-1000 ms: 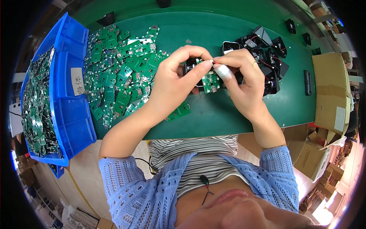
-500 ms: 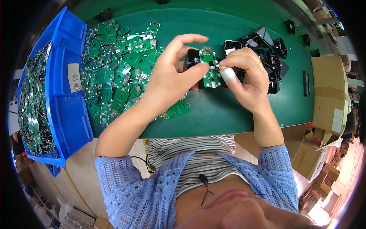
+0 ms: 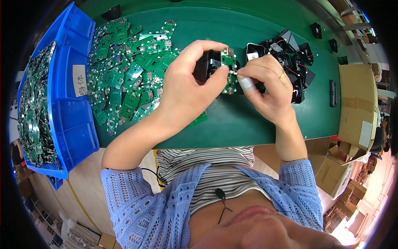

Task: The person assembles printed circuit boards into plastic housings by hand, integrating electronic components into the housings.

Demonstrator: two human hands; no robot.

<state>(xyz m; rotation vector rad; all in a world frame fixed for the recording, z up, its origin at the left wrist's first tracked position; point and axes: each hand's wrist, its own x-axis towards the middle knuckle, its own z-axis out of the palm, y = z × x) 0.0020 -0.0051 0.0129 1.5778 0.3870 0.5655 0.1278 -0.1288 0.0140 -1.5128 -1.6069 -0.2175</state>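
Observation:
My left hand (image 3: 188, 81) grips a green circuit board (image 3: 229, 62) by its edges, thumb pressed on its face. Against the board's left side lies a black plastic housing (image 3: 212, 62), partly covered by my fingers. From the right, my right hand (image 3: 269, 85) is closed in a pinch at the board's right edge, its thumb wrapped in white tape. A small white connector (image 3: 234, 72) shows at those fingertips; whatever else they pinch is hidden. Just behind my right hand stands an open black housing (image 3: 253, 50) with a pale part inside.
Many loose green circuit boards (image 3: 132, 72) are spread over the green table (image 3: 248, 124) at left. A blue bin (image 3: 74, 124) full of boards stands beside them. Black housings with red wires (image 3: 294, 62) pile up at right. A black bar (image 3: 333, 93) and a cardboard box (image 3: 358, 108) lie farther right.
The board has turned slightly and sits closer against the black housing, more covered by my left hand. My right fingertips stay at the board's right edge.

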